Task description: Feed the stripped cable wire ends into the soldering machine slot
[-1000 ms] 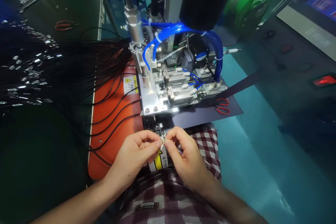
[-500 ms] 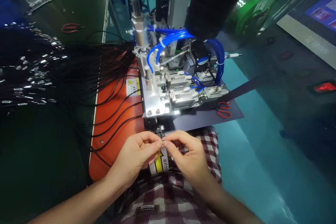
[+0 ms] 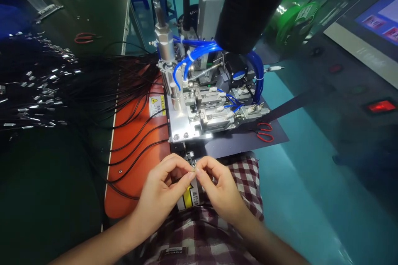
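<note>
My left hand (image 3: pixel 164 184) and my right hand (image 3: pixel 219 186) meet in front of me, just below the near end of a metal bench machine (image 3: pixel 183 122). Thumb and forefinger of each are pinched together, the fingertips almost touching. Between them is something tiny that I cannot make out. A black cable (image 3: pixel 124 192) comes from the left and passes out of sight behind my left hand. Right behind the fingertips sits a small metal fixture (image 3: pixel 189 156). Under my hands shows a white label with a yellow arrow (image 3: pixel 188 198), partly covered.
Several black cables cross an orange board (image 3: pixel 133 145) into the machine. A bundle of cables with shiny metal ends (image 3: pixel 46 78) lies at left, near red-handled pliers (image 3: pixel 85 38). Red-handled scissors (image 3: pixel 265 132) lie right of the machine. A screen (image 3: pixel 377 20) stands at right.
Both hands stay pinched together. The fingertips have shifted slightly right and down, and the left fingers are a little more arched. The camera view has moved slightly.
</note>
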The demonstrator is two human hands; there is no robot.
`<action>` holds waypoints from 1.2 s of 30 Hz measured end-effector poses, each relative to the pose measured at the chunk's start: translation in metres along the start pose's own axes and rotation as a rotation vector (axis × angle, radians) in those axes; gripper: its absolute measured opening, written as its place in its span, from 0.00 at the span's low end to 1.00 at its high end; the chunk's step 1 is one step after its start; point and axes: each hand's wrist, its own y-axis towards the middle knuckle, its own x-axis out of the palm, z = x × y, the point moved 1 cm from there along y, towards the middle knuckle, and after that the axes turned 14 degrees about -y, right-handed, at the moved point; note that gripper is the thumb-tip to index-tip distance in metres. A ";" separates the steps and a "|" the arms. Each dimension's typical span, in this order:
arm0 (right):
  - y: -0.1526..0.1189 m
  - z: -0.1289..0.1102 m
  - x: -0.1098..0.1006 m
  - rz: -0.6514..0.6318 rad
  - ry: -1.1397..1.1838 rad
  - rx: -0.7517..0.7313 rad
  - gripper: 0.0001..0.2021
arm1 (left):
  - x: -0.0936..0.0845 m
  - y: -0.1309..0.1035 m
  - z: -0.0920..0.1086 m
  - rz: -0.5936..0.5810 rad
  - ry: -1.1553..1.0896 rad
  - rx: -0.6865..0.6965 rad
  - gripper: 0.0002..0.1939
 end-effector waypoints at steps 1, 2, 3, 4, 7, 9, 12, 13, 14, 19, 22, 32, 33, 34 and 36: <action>-0.001 0.000 0.000 -0.003 0.004 0.003 0.07 | -0.001 0.001 -0.001 -0.006 -0.049 -0.065 0.05; -0.002 -0.001 -0.001 -0.011 0.009 0.011 0.08 | -0.002 0.002 -0.002 -0.016 -0.110 -0.140 0.07; -0.002 -0.002 -0.001 -0.024 0.016 0.021 0.08 | -0.002 0.003 -0.002 -0.031 -0.172 -0.220 0.08; -0.003 -0.002 -0.002 -0.041 0.023 0.031 0.08 | -0.003 0.004 -0.003 -0.049 -0.223 -0.290 0.09; -0.003 -0.003 -0.004 -0.052 -0.016 0.024 0.08 | -0.002 0.004 -0.001 -0.094 -0.273 -0.373 0.10; -0.004 -0.001 -0.005 -0.031 -0.087 -0.013 0.08 | -0.002 0.004 0.002 -0.094 -0.229 -0.348 0.11; -0.004 0.003 -0.005 -0.040 -0.167 -0.053 0.08 | -0.002 0.005 0.004 -0.096 -0.164 -0.332 0.11; -0.004 0.005 -0.006 -0.052 -0.179 -0.053 0.08 | -0.002 0.005 0.004 -0.112 -0.151 -0.345 0.12; -0.004 0.007 -0.006 -0.064 -0.183 -0.049 0.08 | -0.003 0.005 0.004 -0.133 -0.137 -0.361 0.12; 0.010 0.013 -0.013 -0.046 -0.147 -0.018 0.08 | -0.011 0.006 0.006 -0.121 0.185 -0.196 0.07; 0.025 0.018 -0.016 -0.018 -0.140 -0.017 0.08 | -0.017 0.012 0.006 -0.067 0.488 0.098 0.04; 0.044 0.028 -0.012 -0.076 -0.105 0.037 0.08 | -0.031 0.023 -0.013 -0.197 0.785 0.450 0.16; 0.044 0.029 -0.012 -0.074 -0.105 0.042 0.08 | -0.031 0.023 -0.013 -0.204 0.816 0.453 0.16; 0.044 0.029 -0.012 -0.075 -0.105 0.046 0.08 | -0.031 0.023 -0.012 -0.208 0.844 0.452 0.17; 0.045 0.030 -0.012 -0.076 -0.106 0.054 0.08 | -0.030 0.022 -0.011 -0.208 0.880 0.449 0.17</action>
